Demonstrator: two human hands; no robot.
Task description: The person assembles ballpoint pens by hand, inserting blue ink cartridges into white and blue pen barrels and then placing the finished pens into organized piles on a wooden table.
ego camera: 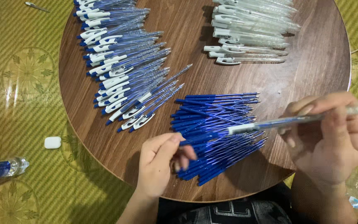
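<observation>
The left hand [159,162] pinched a blue refill [201,138] by its end; the right hand [332,141] gripped a clear barrel [307,119] — the refill's tip sat at the barrel's mouth, between the hands. A slight misalignment could have bent the refill — or scattered the refill pile [216,132] just beneath.

The scene is lit evenly and fairly brightly from above, and soft, short shadows are cast on the round wooden table [311,62] below the left hand [159,162] and under the right hand [332,139]. Pale glare is seen on the glossy green mat [21,83] at the left and as a faint sheen on the clear pen barrels [251,31] at the top. The right hand and the clear barrel [355,110] held in it are smeared by motion blur, the picture is slightly soft overall, and the table's rim is bowed a little by the wide lens.
</observation>
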